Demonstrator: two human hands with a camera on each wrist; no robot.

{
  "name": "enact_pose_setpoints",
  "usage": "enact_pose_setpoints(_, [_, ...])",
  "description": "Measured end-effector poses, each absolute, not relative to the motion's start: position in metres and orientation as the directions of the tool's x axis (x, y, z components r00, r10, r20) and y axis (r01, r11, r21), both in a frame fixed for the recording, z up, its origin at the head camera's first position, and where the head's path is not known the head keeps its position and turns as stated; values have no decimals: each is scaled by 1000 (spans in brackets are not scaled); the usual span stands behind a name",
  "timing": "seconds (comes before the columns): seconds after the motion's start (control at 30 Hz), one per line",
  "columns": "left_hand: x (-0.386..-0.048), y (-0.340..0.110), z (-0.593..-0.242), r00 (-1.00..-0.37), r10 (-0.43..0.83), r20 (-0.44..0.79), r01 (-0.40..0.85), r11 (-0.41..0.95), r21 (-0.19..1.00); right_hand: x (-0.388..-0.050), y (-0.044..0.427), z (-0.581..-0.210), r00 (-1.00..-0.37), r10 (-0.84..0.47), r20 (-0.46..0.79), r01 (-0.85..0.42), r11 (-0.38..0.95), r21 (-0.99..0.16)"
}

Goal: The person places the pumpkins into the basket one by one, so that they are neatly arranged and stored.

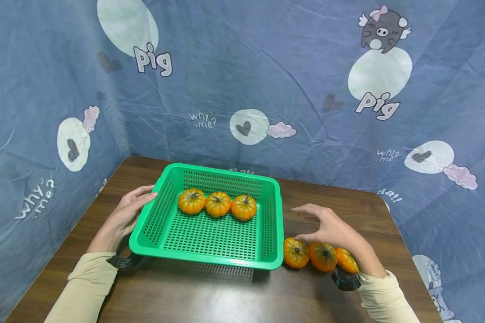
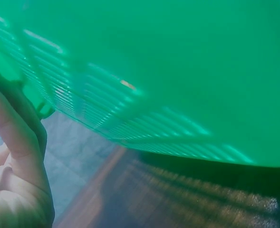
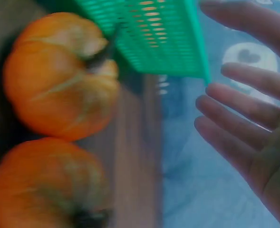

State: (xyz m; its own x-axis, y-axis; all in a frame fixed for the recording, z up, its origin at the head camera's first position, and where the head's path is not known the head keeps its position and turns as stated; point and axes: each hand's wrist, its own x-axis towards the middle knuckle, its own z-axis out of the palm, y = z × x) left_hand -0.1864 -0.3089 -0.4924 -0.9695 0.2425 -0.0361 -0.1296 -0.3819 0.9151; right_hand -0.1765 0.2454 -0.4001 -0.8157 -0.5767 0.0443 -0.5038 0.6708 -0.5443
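Hovering unclenched, right grip above orange pumpkins, left grip holding green basket

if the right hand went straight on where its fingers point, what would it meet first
Likely the right side of the green basket, just ahead of the right hand; its height against the rim is unclear, so it might pass over.

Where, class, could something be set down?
Bare: the brown wooden table in front of the green perforated plastic basket, and the basket's floor before three round orange pumpkins. Crowded: right of the basket, where three more orange pumpkins line up by the right hand.
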Motion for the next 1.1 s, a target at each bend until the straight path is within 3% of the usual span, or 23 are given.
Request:
enact_pose_setpoints(0.47, [-185,-308,-492,-972,233,-44,-132,-378,917,-152,254,-445,-782,-611,-123,-430,673,-602])
enact_pose_setpoints(1.1, [-187,-308,-492,-970,239,-29,-122,-380,917,-154,252,-458,-774,-628,-83,-516,702,-491])
